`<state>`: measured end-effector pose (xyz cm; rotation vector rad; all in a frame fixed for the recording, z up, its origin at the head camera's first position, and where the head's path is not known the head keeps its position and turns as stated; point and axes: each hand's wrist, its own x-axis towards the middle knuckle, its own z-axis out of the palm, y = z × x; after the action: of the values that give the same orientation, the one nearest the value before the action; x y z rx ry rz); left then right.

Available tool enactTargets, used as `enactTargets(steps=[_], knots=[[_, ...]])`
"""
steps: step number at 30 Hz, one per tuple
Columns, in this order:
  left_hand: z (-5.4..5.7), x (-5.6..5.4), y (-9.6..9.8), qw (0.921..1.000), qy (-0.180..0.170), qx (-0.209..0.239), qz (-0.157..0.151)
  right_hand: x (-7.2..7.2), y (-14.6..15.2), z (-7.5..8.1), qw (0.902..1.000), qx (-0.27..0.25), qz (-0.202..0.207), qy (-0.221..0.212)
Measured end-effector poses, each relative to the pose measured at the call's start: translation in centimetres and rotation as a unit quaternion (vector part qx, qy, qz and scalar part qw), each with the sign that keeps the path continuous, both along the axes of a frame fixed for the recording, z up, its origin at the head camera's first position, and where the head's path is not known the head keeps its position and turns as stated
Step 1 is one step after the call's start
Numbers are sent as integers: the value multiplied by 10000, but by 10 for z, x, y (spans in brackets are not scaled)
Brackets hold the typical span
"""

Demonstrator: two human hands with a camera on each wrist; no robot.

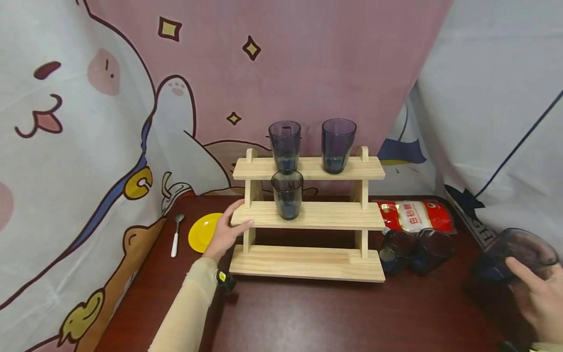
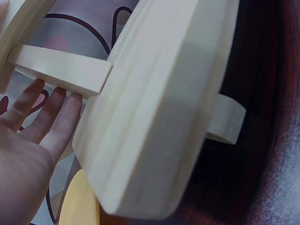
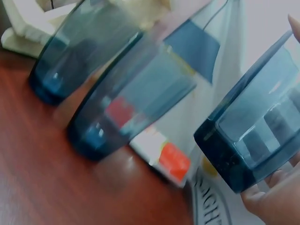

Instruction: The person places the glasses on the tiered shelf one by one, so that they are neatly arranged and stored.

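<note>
A three-tier wooden rack [image 1: 308, 264] stands on the table, with two purple-blue glasses [image 1: 287, 144] on its top tier and one glass [image 1: 288, 195] on the middle tier. My left hand [image 1: 225, 233] grips the rack's left side at the middle tier. Its thumb lies along the front edge, and its fingers [image 2: 56, 112] touch the upright [image 2: 61, 68] in the left wrist view. Off to the right, my right hand [image 1: 538, 293] holds another glass [image 1: 512, 256], tilted and off the table. Two more glasses [image 3: 126, 98] stand right of the rack's bottom tier.
Behind those two glasses lies a red and white packet [image 1: 415, 216]. A yellow plate [image 1: 202, 233] and a white-handled spoon [image 1: 175, 239] lie left of the rack. Patterned cloth [image 1: 325, 58] hangs behind and at both sides of the dark red table [image 1: 334, 318].
</note>
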<state>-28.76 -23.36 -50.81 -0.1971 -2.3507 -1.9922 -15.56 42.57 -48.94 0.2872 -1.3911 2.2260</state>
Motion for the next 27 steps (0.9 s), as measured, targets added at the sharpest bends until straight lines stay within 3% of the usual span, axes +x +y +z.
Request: enactTargets(steps=[5,10,18,22,27], knots=[[0,1,0,10000,36,-35,42,-1,-11,22,9989,92,149,429],[0,1,1,10000,17,-51,55,-3,-23,45,9959,-33,602,671],[0,2,-1,10000,-25,5,49,-10,-57,79,9979,500,364,205],[1,2,0,10000,-38,5,53,-21,-76,92,9930,784,762,448],[2,3,2,10000,-28,-24,57,-36,-104,102,9871,762,1274,597]])
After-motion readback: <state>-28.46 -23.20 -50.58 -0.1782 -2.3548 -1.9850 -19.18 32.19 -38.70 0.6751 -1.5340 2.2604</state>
